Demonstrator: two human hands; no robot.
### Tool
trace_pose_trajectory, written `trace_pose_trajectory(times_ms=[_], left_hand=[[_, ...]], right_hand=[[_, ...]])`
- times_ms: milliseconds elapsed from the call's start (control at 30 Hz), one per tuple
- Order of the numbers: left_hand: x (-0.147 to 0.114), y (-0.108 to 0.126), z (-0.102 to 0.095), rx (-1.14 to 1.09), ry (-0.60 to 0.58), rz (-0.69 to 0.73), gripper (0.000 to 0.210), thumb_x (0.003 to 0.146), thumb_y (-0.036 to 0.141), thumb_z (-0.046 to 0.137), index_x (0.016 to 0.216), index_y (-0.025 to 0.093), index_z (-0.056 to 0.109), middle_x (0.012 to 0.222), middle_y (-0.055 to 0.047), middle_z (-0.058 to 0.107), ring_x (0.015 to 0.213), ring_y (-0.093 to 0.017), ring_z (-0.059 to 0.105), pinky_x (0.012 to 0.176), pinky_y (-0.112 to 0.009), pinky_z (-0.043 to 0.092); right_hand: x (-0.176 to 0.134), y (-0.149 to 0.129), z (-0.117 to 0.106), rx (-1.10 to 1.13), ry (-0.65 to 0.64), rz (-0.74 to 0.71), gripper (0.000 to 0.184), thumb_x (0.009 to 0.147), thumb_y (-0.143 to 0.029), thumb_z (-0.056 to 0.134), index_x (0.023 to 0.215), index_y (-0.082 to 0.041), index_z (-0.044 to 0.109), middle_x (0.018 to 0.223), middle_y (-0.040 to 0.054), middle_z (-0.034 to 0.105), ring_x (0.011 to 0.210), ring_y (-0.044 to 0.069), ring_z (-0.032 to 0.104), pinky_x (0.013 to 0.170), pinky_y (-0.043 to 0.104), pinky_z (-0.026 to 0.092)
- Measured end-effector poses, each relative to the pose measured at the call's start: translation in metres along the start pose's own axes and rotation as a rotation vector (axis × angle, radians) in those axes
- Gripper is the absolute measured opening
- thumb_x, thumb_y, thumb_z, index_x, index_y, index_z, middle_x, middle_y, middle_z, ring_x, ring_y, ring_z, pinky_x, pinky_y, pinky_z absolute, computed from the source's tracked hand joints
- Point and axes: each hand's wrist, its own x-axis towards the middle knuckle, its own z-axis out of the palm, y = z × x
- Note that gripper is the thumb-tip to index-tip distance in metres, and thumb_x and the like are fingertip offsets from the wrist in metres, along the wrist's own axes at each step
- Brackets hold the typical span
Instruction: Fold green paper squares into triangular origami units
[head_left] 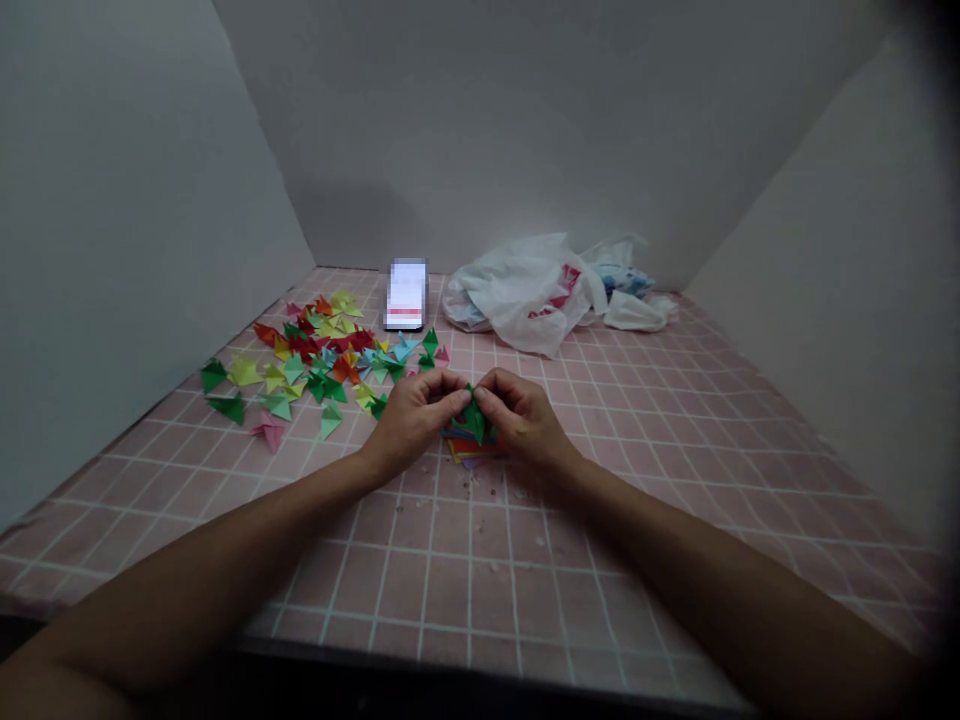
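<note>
Between my two hands is a small green folded-paper piece [474,421], its point turned toward me. My left hand [421,410] pinches its left side between thumb and finger. On the other side my right hand [521,408] pinches it the same way, close to the top. Below the hands lies a stack of coloured paper sheets [471,452], orange, yellow and purple at the edges, partly covered by the fingers and the green piece. To the left of my left hand spreads a pile of folded paper cranes [319,352] in green, red, yellow, pink and blue.
A lit phone [406,295] stands behind the cranes, its screen blurred. White plastic bags [529,295] and a crumpled packet [637,300] lie against the back wall. Small scraps dot the pink checked tablecloth [442,590]. Walls rise left, right and behind.
</note>
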Motion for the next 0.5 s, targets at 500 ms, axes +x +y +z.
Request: trace_pose_trajectory(times_ms=[500], left_hand=[[-0.0005, 0.0004, 0.0003, 0.074, 0.011, 0.026, 0.024, 0.083, 0.038, 0.068, 0.074, 0.017, 0.063, 0.066, 0.002, 0.056, 0.058, -0.010, 0.050, 0.055, -0.022, 0.042]], right_hand=[[-0.0014, 0.0064, 0.0023, 0.018, -0.006, 0.014, 0.025, 0.088, -0.037, 0.060, 0.072, -0.019, 0.055, 0.067, -0.0019, 0.052, 0.062, 0.012, 0.045, 0.059, 0.026, 0.038]])
